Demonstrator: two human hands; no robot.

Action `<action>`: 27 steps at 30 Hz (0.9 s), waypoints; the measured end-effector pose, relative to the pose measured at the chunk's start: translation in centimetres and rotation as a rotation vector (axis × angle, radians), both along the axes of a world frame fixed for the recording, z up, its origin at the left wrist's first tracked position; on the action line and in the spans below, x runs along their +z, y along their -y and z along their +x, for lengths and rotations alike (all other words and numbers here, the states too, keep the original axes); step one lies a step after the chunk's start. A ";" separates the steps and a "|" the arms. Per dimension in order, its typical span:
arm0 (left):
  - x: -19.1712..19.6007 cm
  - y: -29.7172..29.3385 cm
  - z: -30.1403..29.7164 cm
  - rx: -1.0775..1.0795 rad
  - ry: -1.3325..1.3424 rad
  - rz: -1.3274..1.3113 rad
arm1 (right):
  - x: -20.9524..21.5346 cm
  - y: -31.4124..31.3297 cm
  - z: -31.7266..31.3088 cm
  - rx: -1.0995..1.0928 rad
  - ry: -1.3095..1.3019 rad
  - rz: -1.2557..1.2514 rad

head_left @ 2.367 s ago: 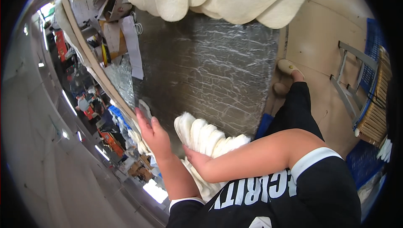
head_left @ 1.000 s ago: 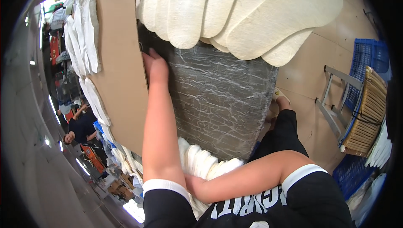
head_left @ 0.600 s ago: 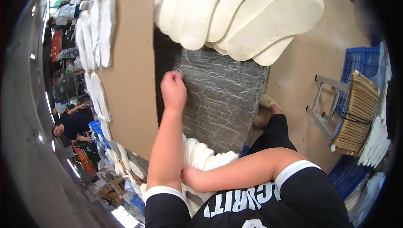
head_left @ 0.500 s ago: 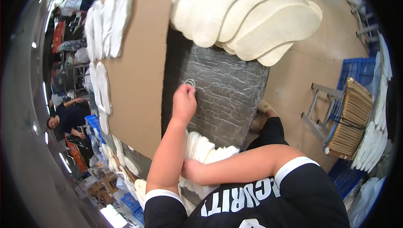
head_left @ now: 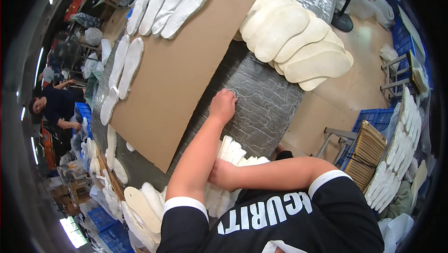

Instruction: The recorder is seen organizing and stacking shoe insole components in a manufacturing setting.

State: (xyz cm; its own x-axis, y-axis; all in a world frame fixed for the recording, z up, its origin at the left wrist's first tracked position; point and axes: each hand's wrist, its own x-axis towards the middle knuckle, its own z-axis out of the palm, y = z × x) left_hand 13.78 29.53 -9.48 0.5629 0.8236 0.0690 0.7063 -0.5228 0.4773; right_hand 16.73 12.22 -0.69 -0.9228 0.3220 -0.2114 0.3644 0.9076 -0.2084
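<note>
On the dark, crinkled table covering [head_left: 261,108], my left hand [head_left: 222,105] is closed with its fingertips on a small pale loop [head_left: 234,93]. The loop looks like an elastic band or coiled string; I cannot tell which. My right hand [head_left: 223,174] lies lower down, crossed behind my left forearm, against a bundle of white fleecy insoles [head_left: 232,150] in front of my body. The forearm hides its fingers. Past my left hand, a fanned pile of cream insoles [head_left: 280,31] lies at the table's far right.
A brown cardboard sheet [head_left: 172,76] covers the table's left part, with white insoles [head_left: 161,8] along its far and left edges. At right stand a stool with a slatted seat [head_left: 366,145], blue crates [head_left: 373,115] and more white insoles [head_left: 396,145]. Another person [head_left: 58,101] is at far left.
The view has turned, so the cardboard and table now lie slanted and more of the far table shows. My left hand still has the loop; my right stays by the bundle.
</note>
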 end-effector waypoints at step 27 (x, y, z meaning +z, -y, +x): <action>8.7 20.7 -25.6 0.620 0.495 -0.323 | 2.8 -0.7 -1.0 0.152 -0.064 0.091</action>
